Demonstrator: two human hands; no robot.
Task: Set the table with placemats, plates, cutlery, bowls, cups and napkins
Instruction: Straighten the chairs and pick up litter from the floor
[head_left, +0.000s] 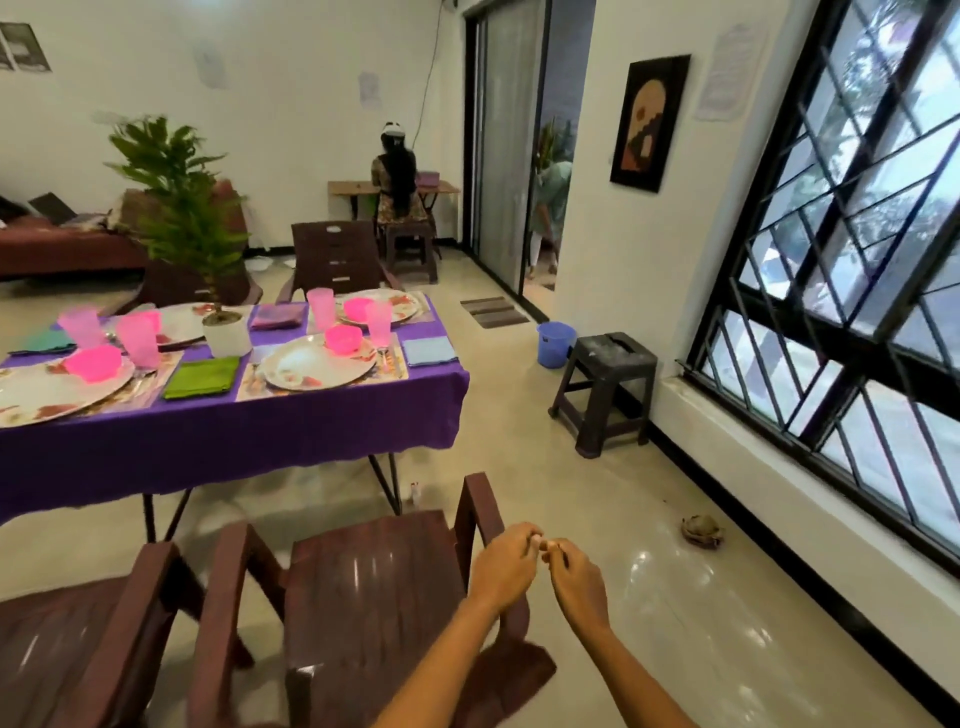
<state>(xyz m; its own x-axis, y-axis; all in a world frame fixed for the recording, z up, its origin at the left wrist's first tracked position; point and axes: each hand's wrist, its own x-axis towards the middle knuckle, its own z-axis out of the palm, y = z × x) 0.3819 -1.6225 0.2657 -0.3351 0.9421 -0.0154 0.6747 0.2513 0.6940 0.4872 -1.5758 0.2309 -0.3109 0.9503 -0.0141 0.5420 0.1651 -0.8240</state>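
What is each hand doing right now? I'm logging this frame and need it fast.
Left hand: fingers curled, fingertips meeting the right hand's; nothing visible in it.
Right hand: fingers curled, touching the left; nothing visible in it.

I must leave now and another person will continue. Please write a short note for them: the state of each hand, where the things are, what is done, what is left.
Left hand and right hand: fingers curled, fingertips meeting above the chair, away from the table; whether they pinch anything is unclear.
Things: four plates, e.g. the near right plate, lie on placemats; pink bowls on plates; pink cups beside them; folded napkins, such as the green napkin.
Done: four places look set.
Left: check cutlery; only some shows beside plates.
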